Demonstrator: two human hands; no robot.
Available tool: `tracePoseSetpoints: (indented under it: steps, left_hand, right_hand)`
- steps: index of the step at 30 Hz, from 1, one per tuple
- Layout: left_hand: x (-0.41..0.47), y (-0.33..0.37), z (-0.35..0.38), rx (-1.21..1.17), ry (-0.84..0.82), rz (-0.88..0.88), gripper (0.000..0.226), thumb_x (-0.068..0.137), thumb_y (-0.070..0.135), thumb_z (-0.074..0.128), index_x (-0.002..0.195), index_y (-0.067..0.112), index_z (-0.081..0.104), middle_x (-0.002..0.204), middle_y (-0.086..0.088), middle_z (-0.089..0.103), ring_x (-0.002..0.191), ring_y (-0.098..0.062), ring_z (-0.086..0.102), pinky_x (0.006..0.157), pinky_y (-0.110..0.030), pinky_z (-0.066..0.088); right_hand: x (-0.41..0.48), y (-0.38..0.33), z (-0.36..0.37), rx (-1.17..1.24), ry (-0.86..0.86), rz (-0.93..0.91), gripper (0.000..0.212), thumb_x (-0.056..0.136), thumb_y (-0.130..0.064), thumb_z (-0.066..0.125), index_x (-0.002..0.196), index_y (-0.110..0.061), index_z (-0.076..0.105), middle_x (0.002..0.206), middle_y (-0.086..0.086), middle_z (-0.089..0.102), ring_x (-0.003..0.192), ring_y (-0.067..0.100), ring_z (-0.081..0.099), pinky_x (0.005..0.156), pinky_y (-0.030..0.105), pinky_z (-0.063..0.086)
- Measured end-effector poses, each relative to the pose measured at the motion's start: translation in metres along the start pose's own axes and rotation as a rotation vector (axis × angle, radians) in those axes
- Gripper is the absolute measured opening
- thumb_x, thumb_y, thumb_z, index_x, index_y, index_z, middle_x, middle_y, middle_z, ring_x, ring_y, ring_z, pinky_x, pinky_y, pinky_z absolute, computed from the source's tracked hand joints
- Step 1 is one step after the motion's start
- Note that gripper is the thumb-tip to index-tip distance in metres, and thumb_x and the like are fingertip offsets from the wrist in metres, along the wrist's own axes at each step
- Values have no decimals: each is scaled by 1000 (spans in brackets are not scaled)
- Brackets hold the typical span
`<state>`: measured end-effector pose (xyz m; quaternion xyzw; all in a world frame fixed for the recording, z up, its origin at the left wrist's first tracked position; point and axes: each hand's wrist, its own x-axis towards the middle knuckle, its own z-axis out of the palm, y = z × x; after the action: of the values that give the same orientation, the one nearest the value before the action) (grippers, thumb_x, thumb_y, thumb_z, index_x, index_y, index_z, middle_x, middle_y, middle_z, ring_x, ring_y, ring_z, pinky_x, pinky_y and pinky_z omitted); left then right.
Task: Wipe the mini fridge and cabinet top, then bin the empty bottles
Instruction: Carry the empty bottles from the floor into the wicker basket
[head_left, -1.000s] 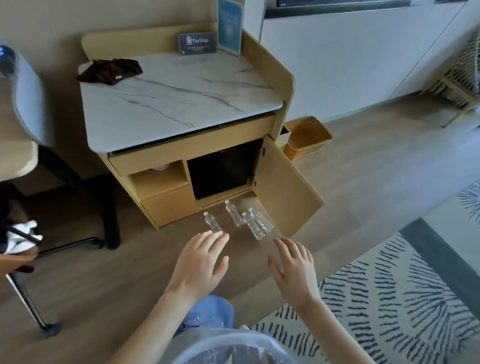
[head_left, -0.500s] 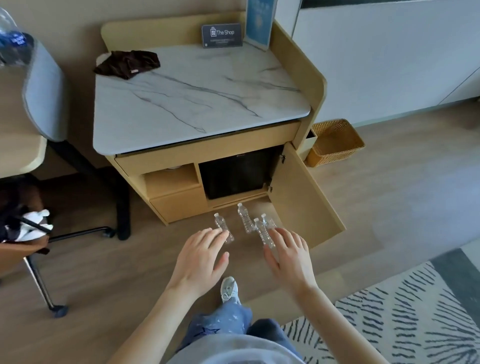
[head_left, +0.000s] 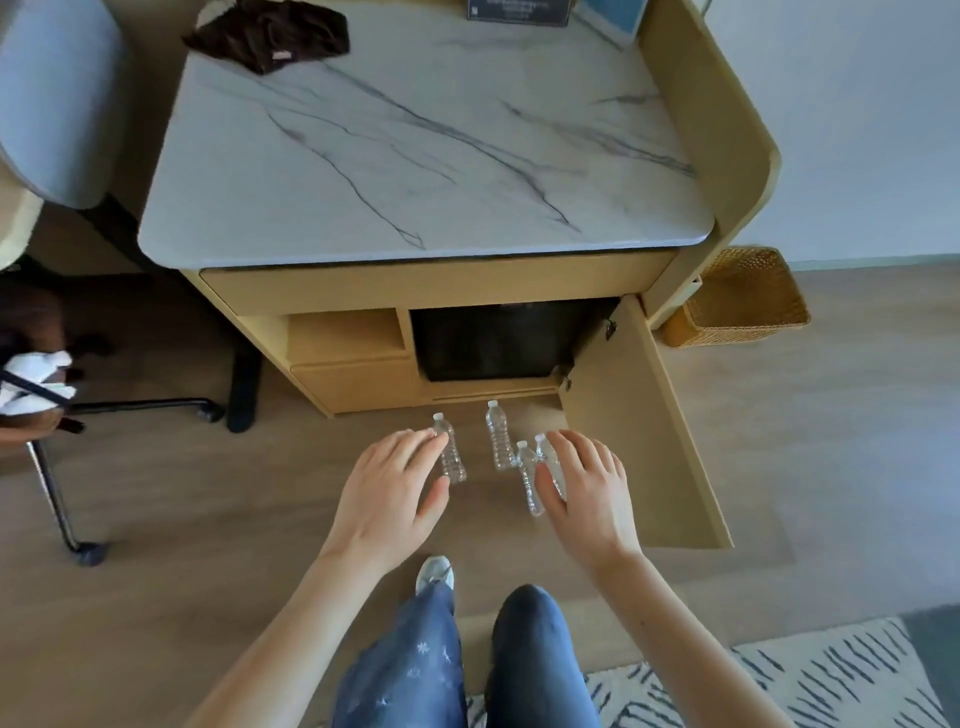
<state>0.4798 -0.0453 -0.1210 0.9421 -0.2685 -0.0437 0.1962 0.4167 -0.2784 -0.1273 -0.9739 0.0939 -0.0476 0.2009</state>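
Several small clear empty bottles stand on the wood floor in front of the cabinet: one at the left (head_left: 451, 453), one in the middle (head_left: 498, 437), and two close together at the right (head_left: 528, 477). My left hand (head_left: 390, 493) reaches with straight fingers to the left bottle, fingertips beside it. My right hand (head_left: 587, 483), fingers spread, is over the right pair and partly hides one. The black mini fridge (head_left: 498, 343) sits in the open cabinet. A dark brown cloth (head_left: 270, 32) lies on the marble cabinet top (head_left: 415, 156).
The cabinet door (head_left: 644, 426) hangs open to the right of the bottles. A woven wicker bin (head_left: 737, 299) stands on the floor right of the cabinet. A grey chair (head_left: 52, 104) and its black legs are at the left. A patterned rug (head_left: 779, 686) lies at bottom right.
The view has moved closer to the cabinet and lower. Both hands have reached forward and down to the bottles; the right hand now covers the right pair.
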Motion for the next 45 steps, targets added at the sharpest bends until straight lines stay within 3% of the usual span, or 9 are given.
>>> tracePoseSetpoints:
  steps: [4,9,18,22,28,31,35,39,45]
  left_hand:
    - [25,-29,88,-11,61,-48,49,93,36,41,131,12,62,129,-2,65,118,-24,60,99,-39,50]
    - [59,-89,226,1,81,-97,52,94,38,38,135,13,59,135,-1,62,122,-22,58,102,-38,47]
    - [100,-234,491,123,39,-66,51,93,40,37,129,15,63,121,-1,66,107,-24,63,89,-38,53]
    - [101,-284,578,113,-46,-86,41,91,28,60,129,13,64,121,-3,67,107,-28,64,86,-38,51]
    - [112,-305,614,44,-28,-88,44,89,26,66,131,14,62,126,-2,65,115,-27,60,95,-39,48]
    - [124,-303,623,-67,-19,-194,49,94,36,58,140,20,52,135,5,57,125,-21,51,97,-36,44]
    - [135,-300,648,-188,-100,-408,64,94,49,55,149,24,34,137,2,51,126,-23,45,98,-35,44]
    - [143,-297,671,-182,-167,-540,83,89,53,59,154,21,18,131,-6,52,123,-26,47,97,-35,44]
    - [148,-290,699,-237,-171,-722,82,85,51,62,145,8,27,125,-9,58,117,-30,52,95,-37,43]
  right_hand:
    - [25,52,91,-2,-11,-80,36,95,-29,55,121,-6,66,122,10,66,109,34,61,97,45,48]
    - [53,125,236,1,-22,-80,34,93,-23,66,124,-8,63,124,9,64,111,34,60,97,46,49]
    - [83,262,506,-62,-73,-72,53,96,-43,34,125,-8,63,122,9,66,109,32,61,95,44,49]
    - [82,311,591,-160,-117,-118,52,94,-40,37,119,-5,66,109,10,69,97,34,66,82,42,54]
    - [106,340,632,-154,-68,-174,36,90,-24,66,120,-3,64,112,12,66,93,36,65,77,41,55]
    - [123,341,640,-75,-90,-112,48,85,-19,76,127,-3,60,121,16,62,102,39,61,85,44,54]
    - [139,340,656,-11,-144,-11,57,88,-29,72,136,-4,52,127,17,58,110,38,56,92,43,48]
    - [152,340,678,-81,-159,98,71,81,-43,74,135,-3,51,110,19,65,105,37,57,90,41,46]
    - [158,344,697,-166,-162,216,78,79,-60,69,125,1,52,108,17,66,109,34,56,91,40,44]
